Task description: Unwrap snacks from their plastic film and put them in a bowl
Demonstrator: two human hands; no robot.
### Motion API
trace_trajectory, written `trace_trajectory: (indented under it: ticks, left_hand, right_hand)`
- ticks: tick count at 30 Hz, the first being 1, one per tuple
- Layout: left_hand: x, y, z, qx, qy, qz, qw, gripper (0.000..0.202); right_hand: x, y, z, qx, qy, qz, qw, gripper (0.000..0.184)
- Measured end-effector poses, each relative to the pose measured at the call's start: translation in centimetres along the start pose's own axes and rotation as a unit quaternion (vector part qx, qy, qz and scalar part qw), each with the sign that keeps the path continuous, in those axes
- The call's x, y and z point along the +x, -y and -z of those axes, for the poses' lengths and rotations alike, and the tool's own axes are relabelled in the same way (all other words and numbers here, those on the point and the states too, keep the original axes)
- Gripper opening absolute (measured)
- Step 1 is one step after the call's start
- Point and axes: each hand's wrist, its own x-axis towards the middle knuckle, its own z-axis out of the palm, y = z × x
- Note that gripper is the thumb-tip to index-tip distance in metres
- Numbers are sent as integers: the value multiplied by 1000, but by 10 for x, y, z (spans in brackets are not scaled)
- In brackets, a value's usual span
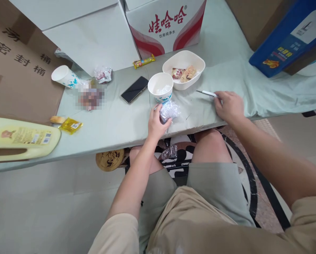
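My left hand (158, 123) is closed around a bundle in clear bubble wrap (169, 110) at the table's near edge; what the wrap covers is hidden. In my right hand (229, 106), resting on the table to the right, is a slim white craft knife (208, 93), its thin dark tip pointing left. Just behind the bundle stands a white paper cup (161, 85) with crumpled clear plastic inside. Beyond the cup sits a white oval bowl (197, 78) holding a red-and-white snack packet (178, 73) and a tan wrapped snack (189, 73).
A black phone (135, 89) lies left of the cup, with a yellow snack bar (144, 61) behind it. Farther left are a tipped paper cup (64, 76), a yellow packet (71, 125) and a pale yellow jug (23, 139). Boxes (165, 31) line the back; a blue package (287, 38) stands right.
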Motion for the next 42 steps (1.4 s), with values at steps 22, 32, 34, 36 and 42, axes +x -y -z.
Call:
trace_trajectory:
  ticks: [22,32,34,36,42]
  left_hand:
    - [0,-3,-1,25,-53,-14,998,49]
    - [5,-5,14,-282,19,224,933,22]
    - [4,-8,20,-323,48,253,911,15]
    - [3,-8,29,-331,22,265,905,15]
    - [0,14,62,-268,-100,301,910,11]
  right_hand:
    - [-59,21,12,40,55,-22,997,53]
    - [-51,86,-16,185,47,191,963,51]
    - [-44,102,-24,198,72,222,952,57]
    - [-36,111,-31,187,99,227,951,56]
    - [-30,102,-36,232,58,132,962,28]
